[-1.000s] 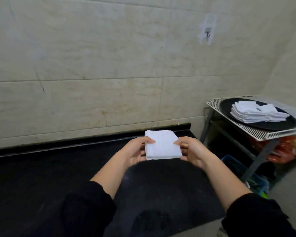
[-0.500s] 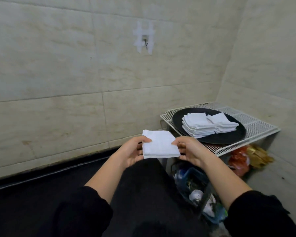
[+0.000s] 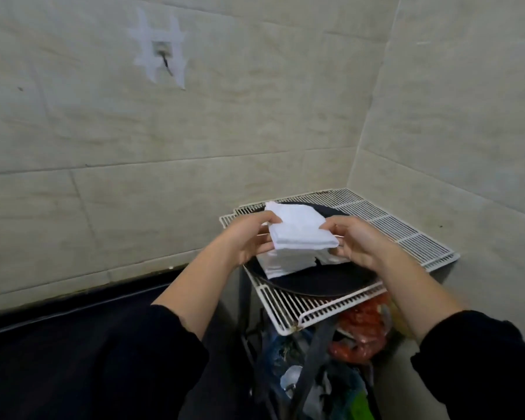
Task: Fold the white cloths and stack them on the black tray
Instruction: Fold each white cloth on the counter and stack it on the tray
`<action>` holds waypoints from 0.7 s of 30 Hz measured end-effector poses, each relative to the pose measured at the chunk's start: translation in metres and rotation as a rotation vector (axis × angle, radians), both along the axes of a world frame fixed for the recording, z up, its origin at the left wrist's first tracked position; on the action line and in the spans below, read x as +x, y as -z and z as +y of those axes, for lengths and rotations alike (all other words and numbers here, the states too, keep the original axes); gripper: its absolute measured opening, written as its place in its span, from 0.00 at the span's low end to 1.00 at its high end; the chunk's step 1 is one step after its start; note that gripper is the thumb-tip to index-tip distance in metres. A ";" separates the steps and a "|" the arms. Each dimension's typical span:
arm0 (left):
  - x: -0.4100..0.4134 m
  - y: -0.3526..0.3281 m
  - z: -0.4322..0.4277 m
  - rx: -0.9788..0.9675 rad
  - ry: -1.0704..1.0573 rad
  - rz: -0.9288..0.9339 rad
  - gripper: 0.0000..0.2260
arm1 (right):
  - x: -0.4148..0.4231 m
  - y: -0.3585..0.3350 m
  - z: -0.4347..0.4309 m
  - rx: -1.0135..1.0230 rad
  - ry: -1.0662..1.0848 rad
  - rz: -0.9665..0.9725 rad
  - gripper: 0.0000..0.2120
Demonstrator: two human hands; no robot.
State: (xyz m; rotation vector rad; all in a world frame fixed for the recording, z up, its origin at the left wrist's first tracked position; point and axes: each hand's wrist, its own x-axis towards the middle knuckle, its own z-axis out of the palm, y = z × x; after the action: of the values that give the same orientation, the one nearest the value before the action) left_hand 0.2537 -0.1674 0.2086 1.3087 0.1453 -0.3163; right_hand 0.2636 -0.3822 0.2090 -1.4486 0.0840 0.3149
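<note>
a: what carries it all?
b: a white wire-grid shelf [image 3: 406, 234], set in the corner where the tiled walls [image 3: 255, 131] meet.
a: and directly on it?
b: a round black tray [image 3: 315, 284], flat on the shelf's left part, near the front edge. a stack of folded white cloths [image 3: 285, 265] lies on that tray.

Place: looked like a back-of-house kitchen or utility corner, tbh
Walls: big beige tiles [image 3: 255, 131], stick-on hook [image 3: 163, 54]
Furniture: white wire rack [image 3: 406, 234], black bench [image 3: 73, 344]
Underneath: stuffed plastic bags [image 3: 361, 325]
</note>
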 end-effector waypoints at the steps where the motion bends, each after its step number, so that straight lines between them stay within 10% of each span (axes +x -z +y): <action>1: 0.009 -0.001 -0.012 0.002 -0.009 -0.005 0.02 | 0.012 -0.003 -0.013 -0.010 -0.006 -0.008 0.08; 21: 0.088 0.025 -0.135 0.524 -0.147 -0.044 0.14 | 0.119 0.028 -0.122 -0.436 -0.049 0.011 0.03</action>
State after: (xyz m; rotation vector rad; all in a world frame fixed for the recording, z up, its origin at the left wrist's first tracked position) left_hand 0.3413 -0.3021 0.1839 1.8108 0.2992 -0.1243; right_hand 0.3821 -0.5042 0.1809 -1.8829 0.1323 0.3596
